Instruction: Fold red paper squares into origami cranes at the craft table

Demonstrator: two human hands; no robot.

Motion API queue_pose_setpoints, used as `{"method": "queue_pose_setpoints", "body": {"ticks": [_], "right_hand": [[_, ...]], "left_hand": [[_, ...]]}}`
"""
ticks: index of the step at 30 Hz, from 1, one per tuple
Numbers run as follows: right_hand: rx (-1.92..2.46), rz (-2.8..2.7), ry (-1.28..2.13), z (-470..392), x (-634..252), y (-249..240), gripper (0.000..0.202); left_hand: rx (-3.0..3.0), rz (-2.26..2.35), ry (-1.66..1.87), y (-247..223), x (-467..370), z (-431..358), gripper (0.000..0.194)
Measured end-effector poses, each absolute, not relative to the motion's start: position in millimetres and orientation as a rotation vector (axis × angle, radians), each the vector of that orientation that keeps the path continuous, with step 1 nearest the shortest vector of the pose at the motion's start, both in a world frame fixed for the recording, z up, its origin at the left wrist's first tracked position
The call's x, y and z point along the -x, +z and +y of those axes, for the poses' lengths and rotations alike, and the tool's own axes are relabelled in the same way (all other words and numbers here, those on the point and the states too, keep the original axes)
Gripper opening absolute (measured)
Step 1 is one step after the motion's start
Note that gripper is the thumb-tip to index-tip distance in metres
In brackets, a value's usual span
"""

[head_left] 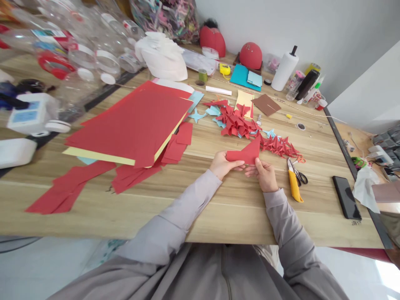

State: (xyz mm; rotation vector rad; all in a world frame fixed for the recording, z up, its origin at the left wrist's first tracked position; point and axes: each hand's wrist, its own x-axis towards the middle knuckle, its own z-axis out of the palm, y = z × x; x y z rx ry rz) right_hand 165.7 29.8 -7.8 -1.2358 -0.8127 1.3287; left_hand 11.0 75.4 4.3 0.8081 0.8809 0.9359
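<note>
A piece of red paper (246, 153), folded over at its right end into a slanted point, is held up above the table between both hands. My left hand (222, 165) pinches its left end, thumb along the lower edge. At the lower right corner my right hand (265, 172) grips it between thumb and fingers. Just beyond lie a heap of folded red paper shapes (234, 121) and a row of pointed red ones (279, 146), with a few light blue paper stars (196, 116) among and beside them.
Large red sheets (134, 121) and cut red strips (70, 187) lie to the left. A yellow utility knife (294, 183), black scissors (301, 178) and a phone (346, 197) are at right. Plastic bottles (106, 62) crowd the back left. Another person's sleeve (386, 193) shows at the right edge.
</note>
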Motion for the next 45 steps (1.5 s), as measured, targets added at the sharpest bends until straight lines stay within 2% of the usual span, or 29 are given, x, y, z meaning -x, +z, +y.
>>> {"method": "queue_pose_setpoints", "body": {"ticks": [4, 8, 11, 19, 32, 45], "right_hand": [[1.246, -0.866, 1.228, 29, -166, -5, 0.037], [1.309, -0.979, 1.039, 28, -167, -4, 0.027], [1.321, -1.028, 1.025, 27, -168, -6, 0.023], [1.316, -0.906, 1.059, 27, -166, -4, 0.025], [1.263, -1.019, 1.118, 26, -167, 1, 0.023], [1.188, -0.592, 1.085, 32, -172, -1, 0.026]], "left_hand": [[-0.911, 0.858, 0.918, 3, -12, 72, 0.06], [-1.059, 0.793, 0.771, -2, -14, 69, 0.041], [-1.086, 0.76, 0.726, -4, -15, 67, 0.036], [-1.126, 0.778, 0.692, -7, -15, 68, 0.032], [-1.121, 0.793, 0.674, -7, -15, 66, 0.032], [-1.237, 0.783, 0.661, -2, -10, 69, 0.023]]}}
